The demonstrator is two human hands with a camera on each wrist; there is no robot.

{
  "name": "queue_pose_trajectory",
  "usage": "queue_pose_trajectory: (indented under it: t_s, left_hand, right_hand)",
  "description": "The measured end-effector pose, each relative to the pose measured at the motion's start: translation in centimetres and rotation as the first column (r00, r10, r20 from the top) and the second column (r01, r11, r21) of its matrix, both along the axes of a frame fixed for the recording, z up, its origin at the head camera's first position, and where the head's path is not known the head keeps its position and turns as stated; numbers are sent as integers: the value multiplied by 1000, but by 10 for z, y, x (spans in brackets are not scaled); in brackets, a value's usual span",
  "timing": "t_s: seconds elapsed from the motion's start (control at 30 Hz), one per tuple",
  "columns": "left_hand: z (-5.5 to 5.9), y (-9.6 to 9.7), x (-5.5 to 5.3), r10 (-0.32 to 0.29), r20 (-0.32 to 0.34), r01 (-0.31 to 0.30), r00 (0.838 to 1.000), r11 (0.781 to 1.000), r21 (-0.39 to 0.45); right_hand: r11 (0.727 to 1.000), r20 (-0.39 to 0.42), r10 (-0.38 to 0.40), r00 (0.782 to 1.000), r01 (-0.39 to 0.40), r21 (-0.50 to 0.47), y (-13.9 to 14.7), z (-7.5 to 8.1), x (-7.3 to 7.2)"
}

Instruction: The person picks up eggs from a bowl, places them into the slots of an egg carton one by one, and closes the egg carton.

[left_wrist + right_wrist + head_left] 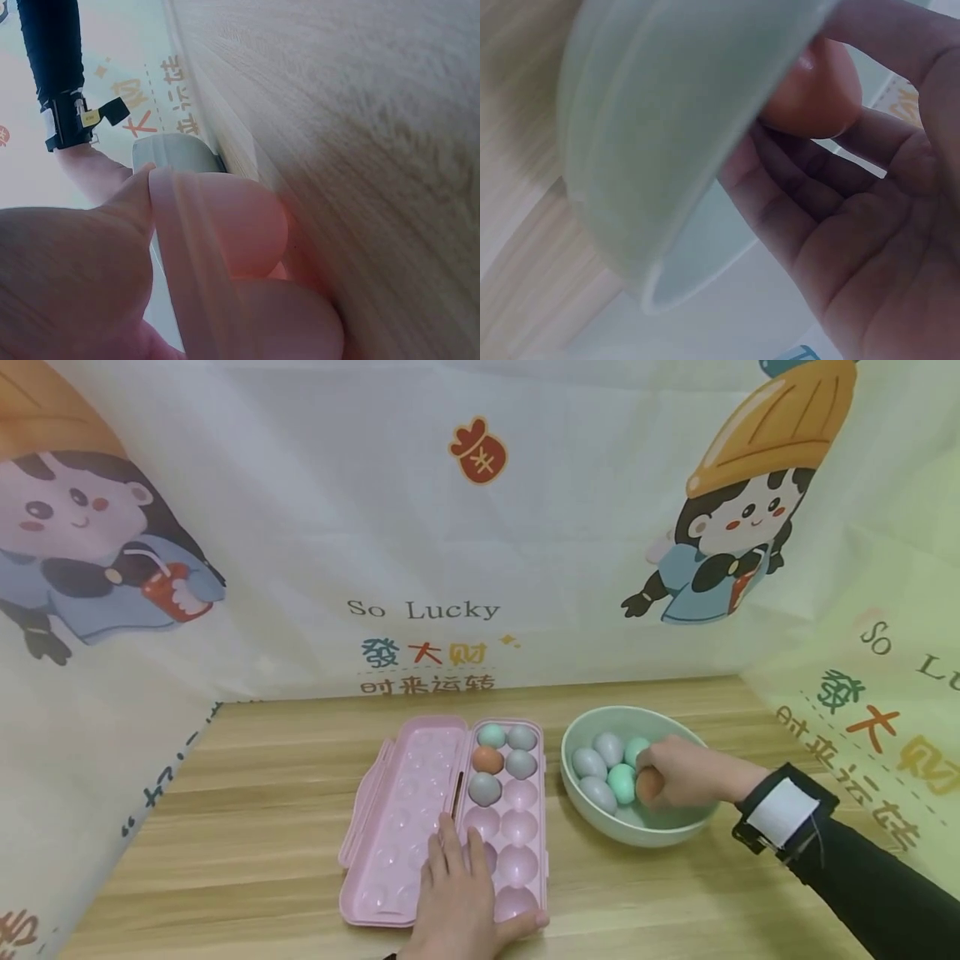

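My right hand (684, 768) reaches into a pale green bowl (637, 835) and grips a brown egg (821, 94) between thumb and fingers. In the right wrist view the bowl's wall hides part of that egg. Grey-blue eggs (588, 763) and mint green eggs (622, 784) lie to its left in the bowl. A pink egg carton (519, 827) stands open left of the bowl. Its far cups hold a mint egg (492, 735), another brown egg (488, 760) and several grey ones (484, 788). My left hand (461, 893) rests on the carton's near end, fingers extended, covering some cups.
The carton's lid (423, 777) is folded out flat to the left on the wooden table (270, 810). Printed white cloth (555, 568) hangs behind the table and along both sides. A black wristband (783, 814) sits on my right wrist.
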State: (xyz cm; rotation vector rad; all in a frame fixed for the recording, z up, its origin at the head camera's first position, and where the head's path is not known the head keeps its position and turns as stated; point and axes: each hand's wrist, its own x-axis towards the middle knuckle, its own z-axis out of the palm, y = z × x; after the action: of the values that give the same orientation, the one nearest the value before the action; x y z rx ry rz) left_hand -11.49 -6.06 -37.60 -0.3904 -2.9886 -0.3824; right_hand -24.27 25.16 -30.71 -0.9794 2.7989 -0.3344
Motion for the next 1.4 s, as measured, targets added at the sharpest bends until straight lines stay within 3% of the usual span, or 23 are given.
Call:
queue_pose_trajectory:
  t_s: [0.47, 0.77, 1.03, 1.4]
  left_hand:
    - [0, -2, 1, 5, -19, -6, 1000, 1000, -6]
    - [0, 0, 1, 6, -39, -7, 999, 1000, -14]
    - [0, -1, 2, 9, -55, -10, 998, 1000, -12]
    - [0, -3, 2, -11, -114, 8, 993, 1000, -28]
  right_hand:
    - [995, 25, -94, 995, 95, -27, -14, 9, 3]
    - [987, -58, -156, 986, 152, -60, -23, 18, 7]
    - [983, -131, -162, 978, 148, -111, -30, 22, 11]
    - [963, -114, -233, 966, 213, -165, -35, 23, 19]
